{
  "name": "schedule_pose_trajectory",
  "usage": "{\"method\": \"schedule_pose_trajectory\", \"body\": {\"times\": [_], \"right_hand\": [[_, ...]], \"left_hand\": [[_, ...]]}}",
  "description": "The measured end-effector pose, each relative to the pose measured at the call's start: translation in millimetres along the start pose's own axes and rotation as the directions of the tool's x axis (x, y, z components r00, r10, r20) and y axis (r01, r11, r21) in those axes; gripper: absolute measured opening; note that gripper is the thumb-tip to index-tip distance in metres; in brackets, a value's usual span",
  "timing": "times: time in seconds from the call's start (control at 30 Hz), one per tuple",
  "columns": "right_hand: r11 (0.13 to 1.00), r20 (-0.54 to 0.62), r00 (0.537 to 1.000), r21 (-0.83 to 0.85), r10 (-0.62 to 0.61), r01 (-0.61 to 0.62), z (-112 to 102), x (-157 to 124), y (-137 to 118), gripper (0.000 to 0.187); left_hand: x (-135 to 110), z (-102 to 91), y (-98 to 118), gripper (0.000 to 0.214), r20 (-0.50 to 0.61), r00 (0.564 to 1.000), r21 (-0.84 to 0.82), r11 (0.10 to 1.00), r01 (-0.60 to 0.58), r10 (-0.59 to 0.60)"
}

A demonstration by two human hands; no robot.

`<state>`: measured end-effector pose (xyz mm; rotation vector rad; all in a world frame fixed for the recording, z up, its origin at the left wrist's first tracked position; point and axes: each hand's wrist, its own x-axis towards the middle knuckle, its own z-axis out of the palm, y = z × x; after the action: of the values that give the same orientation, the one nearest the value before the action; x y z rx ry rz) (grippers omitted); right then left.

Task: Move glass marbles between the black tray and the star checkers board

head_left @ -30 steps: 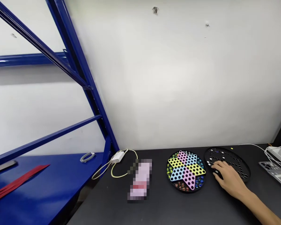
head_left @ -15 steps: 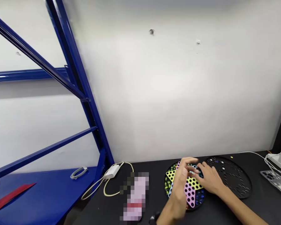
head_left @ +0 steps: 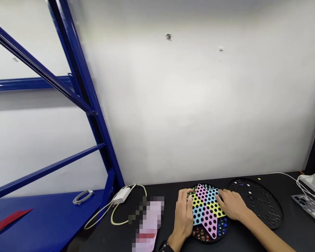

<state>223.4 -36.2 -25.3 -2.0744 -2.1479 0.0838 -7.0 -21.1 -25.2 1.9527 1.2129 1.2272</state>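
Black tabletop (head_left: 118, 241): left hand (head_left: 183, 213) and right hand (head_left: 233, 204) hide gameboard (head_left: 209, 220) edges.

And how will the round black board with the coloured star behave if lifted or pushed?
The board is probably stiff, its outline looking flat and even. Wide and low, it seems unlikely to tip. But the shiny blue marbles near its edge appear uncovered, so tilting may make them roll.

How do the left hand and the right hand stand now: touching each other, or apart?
Apart: in the head view, the star board shows between the left hand and right hand.
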Motion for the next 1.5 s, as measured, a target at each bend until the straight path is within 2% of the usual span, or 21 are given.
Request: {"method": "schedule_pose_trajectory", "body": {"times": [0.1, 0.27, 0.57, 0.7, 0.87, 0.93, 1.03, 1.13, 1.23, 1.3, 1.4, 1.5], "right_hand": [[0.999, -0.002, 0.999, -0.038, -0.033, 0.033, -1, -1, 0, 0.045], [0.999, -0.059, 0.998, -0.039, -0.006, 0.004, -1, -4, 0, 0.044], [0.995, -0.116, 0.989, 0.043, 0.090, -0.085, -3, -2, 0, 0.045], [0.982, -0.181, 0.976, 0.168, 0.119, -0.088, -1, -2, 2, 0.052], [0.938, -0.275, 0.933, 0.316, 0.233, -0.141, -8, 1, 22, 0.055], [0.930, -0.271, 0.918, 0.306, 0.288, -0.202, -12, 0, 36, 0.053], [0.932, -0.212, 0.921, 0.234, 0.326, -0.276, -14, -5, 54, 0.048], [0.961, -0.240, 0.933, 0.132, 0.268, -0.243, -9, -8, 63, 0.039], [0.978, -0.341, 0.917, 0.079, 0.207, -0.191, -3, -6, 62, 0.028], [0.985, -0.373, 0.913, 0.107, 0.165, -0.134, -2, -5, 56, 0.024], [0.981, -0.382, 0.918, 0.193, 0.105, -0.032, -4, -6, 44, 0.026], [0.971, -0.367, 0.928, 0.235, 0.058, 0.032, -8, -10, 28, 0.032]], "left_hand": [[1, -1.2, 3, 0.039, -0.005, 1.000, 0.030, 1.000, 0.003, -0.003], [0, -2.7, 6, 0.041, 0.038, 0.999, 0.086, 0.996, 0.022, -0.026], [0, -3.5, 10, 0.041, 0.031, 0.999, 0.109, 0.994, 0.007, -0.010], [0, -5.6, 13, 0.039, 0.025, 1.000, 0.091, 0.996, -0.001, -0.001], [1, -7.4, 11, 0.038, 0.009, 1.000, 0.116, 0.993, 0.006, -0.007], [2, -7.8, 10, 0.037, -0.002, 1.000, 0.137, 0.990, 0.016, -0.016], [3, -7.8, 7, 0.036, -0.011, 0.999, 0.206, 0.977, 0.048, -0.046], [4, -9.8, 4, 0.033, 0.069, 0.995, 0.321, 0.946, 0.049, -0.075], [5, -16.4, 7, 0.047, 0.233, 0.971, 0.403, 0.914, -0.042, -0.058], [6, -22.0, 13, 0.054, 0.313, 0.949, 0.443, 0.890, -0.102, -0.047], [6, -26.7, 23, 0.052, 0.353, 0.933, 0.517, 0.845, -0.135, -0.067], [7, -24.9, 29, 0.052, 0.333, 0.937, 0.581, 0.805, -0.120, -0.100]]}}
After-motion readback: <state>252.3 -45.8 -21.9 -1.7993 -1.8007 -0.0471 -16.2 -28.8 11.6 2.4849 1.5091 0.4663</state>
